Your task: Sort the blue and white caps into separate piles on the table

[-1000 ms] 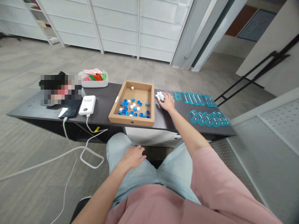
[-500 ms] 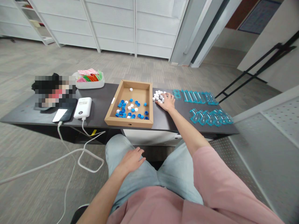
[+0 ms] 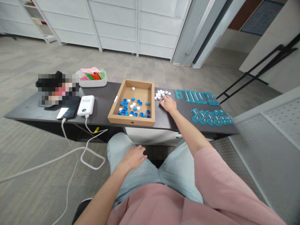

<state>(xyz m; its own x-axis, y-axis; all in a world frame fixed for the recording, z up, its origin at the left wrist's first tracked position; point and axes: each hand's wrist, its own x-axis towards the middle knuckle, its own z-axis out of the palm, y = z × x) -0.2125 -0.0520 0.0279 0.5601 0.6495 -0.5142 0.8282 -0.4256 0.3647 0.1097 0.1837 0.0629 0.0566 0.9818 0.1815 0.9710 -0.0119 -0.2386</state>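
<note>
On the dark table, my right hand [image 3: 168, 105] is at the near side of a loose pile of small white pieces [image 3: 160, 93]. Its fingers are curled down, with a bit of white showing among them; the grip is partly hidden. Left of the pile stands a shallow cardboard box [image 3: 131, 120], holding many blue pieces [image 3: 126, 109] and a few white ones, some six-sided. My left hand [image 3: 134, 157] lies on my left thigh, fingers loosely stretched and holding nothing.
Clear teal plastic parts lie on the right: straight ones [image 3: 194, 97] behind, curved ones [image 3: 212, 117] in front. To the left are a white power bank [image 3: 86, 105] with a cable, a dark phone [image 3: 68, 109] and a white tray [image 3: 93, 82] of colourful strips.
My right hand has drawn back toward me from over the white pile, and its fingers have curled in. More of the white pieces now show. The left hand stays on the thigh.
</note>
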